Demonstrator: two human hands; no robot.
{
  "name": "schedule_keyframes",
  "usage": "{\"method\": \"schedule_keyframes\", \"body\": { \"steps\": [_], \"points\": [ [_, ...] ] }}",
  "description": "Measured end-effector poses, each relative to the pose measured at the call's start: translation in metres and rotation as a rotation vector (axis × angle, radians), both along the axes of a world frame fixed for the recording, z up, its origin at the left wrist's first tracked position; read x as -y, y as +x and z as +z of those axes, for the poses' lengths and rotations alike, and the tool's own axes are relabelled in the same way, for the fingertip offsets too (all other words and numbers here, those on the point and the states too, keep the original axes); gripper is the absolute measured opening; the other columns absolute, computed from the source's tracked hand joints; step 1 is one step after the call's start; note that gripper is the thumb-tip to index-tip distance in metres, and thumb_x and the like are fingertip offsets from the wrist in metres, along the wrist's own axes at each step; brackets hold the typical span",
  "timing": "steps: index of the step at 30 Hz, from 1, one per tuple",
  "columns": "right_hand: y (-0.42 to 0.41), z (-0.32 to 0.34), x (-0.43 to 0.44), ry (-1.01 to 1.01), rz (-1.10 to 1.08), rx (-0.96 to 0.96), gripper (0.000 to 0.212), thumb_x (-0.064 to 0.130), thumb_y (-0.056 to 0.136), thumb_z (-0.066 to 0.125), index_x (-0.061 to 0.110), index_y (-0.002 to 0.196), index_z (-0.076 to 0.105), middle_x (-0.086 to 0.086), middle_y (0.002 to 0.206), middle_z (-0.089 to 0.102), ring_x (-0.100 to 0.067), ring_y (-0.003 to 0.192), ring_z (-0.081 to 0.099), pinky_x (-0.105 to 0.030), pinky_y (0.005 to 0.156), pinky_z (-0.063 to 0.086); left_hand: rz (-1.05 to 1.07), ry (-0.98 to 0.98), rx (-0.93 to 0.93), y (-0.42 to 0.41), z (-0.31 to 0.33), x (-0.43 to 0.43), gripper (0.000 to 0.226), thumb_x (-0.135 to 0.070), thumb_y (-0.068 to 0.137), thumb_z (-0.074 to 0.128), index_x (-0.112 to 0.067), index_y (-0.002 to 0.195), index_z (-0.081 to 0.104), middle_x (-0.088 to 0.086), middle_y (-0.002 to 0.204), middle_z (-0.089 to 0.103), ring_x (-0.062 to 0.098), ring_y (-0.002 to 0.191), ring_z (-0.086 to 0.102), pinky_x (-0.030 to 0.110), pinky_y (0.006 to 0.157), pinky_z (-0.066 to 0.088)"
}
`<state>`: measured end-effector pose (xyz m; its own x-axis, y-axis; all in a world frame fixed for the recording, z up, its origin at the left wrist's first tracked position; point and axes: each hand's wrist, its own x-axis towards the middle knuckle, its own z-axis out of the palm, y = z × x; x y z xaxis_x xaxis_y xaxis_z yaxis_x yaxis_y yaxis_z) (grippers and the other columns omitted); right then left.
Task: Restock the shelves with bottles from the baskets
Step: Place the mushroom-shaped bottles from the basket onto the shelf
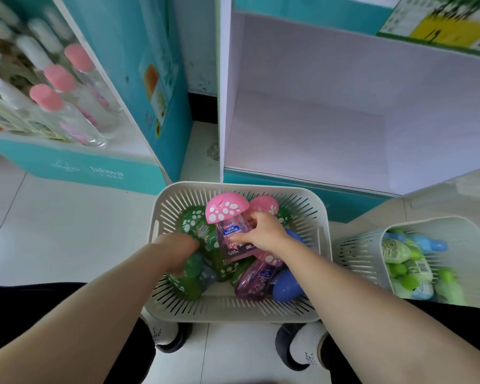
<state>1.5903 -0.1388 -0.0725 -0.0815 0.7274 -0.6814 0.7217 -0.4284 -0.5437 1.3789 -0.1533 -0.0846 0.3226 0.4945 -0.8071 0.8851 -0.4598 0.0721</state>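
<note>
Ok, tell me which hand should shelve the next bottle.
Right. The right hand grips the pink mushroom-cap bottle, raised above the others below the white shelf; the left hand is low among green bottles.

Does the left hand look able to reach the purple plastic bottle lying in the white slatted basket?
Probably yes: the purple plastic bottle lies exposed beside the left hand, though that hand grips a green bottle.

Two baskets (234,310); two hands (263,231)
</note>
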Motion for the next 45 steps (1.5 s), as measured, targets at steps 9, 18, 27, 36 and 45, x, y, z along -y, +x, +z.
{"method": "schedule_keyframes", "body": {
  "steps": [9,18,27,36,45],
  "points": [
    [0.018,0.052,0.001,0.113,-0.114,-0.057,0.066,0.036,0.061,0.087,0.021,0.118,0.056,0.005,0.113,0.063,-0.016,0.100,0.061,-0.041,0.094,0.050,0.143,0.160,0.131,0.007,0.075,-0.020,0.062,-0.047,0.077,0.071,-0.019,0.130,0.053,0.001,0.126,0.058,0.019,0.116,0.053,0.030,0.095,0.041],
    [0.041,0.137,0.008,0.266,-0.192,-0.172,0.065,0.029,0.062,0.087,0.019,0.119,0.056,0.006,0.109,0.062,-0.016,0.100,0.060,-0.034,0.088,0.052,0.297,0.371,0.266,0.020,0.183,-0.031,0.067,-0.056,0.069,0.073,-0.020,0.124,0.060,0.000,0.117,0.061,0.019,0.103,0.055,0.028,0.082,0.042],
    [0.070,0.221,0.028,0.483,-0.277,-0.289,0.051,0.016,0.065,0.086,0.019,0.107,0.058,0.008,0.099,0.065,-0.013,0.096,0.061,-0.031,0.085,0.052,0.528,0.558,0.503,0.039,0.285,-0.019,0.054,-0.051,0.063,0.080,-0.017,0.102,0.067,-0.002,0.092,0.067,0.017,0.085,0.061,0.033,0.079,0.053],
    [0.098,0.294,0.037,0.660,-0.313,-0.325,0.054,0.016,0.068,0.084,0.017,0.114,0.057,0.004,0.104,0.065,-0.014,0.097,0.061,-0.024,0.074,0.049,0.577,0.692,0.741,0.069,0.369,-0.011,0.049,-0.048,0.067,0.079,-0.017,0.103,0.067,-0.001,0.097,0.067,0.016,0.084,0.062,0.031,0.074,0.053],
    [0.129,0.355,0.024,0.803,-0.425,-0.417,0.051,0.013,0.066,0.085,0.013,0.110,0.061,0.001,0.100,0.068,-0.013,0.090,0.064,-0.026,0.073,0.054,0.560,0.831,0.952,0.099,0.437,-0.017,0.052,-0.050,0.067,0.078,-0.016,0.106,0.068,-0.001,0.097,0.069,0.014,0.084,0.063,0.030,0.074,0.052]
  ]
}}
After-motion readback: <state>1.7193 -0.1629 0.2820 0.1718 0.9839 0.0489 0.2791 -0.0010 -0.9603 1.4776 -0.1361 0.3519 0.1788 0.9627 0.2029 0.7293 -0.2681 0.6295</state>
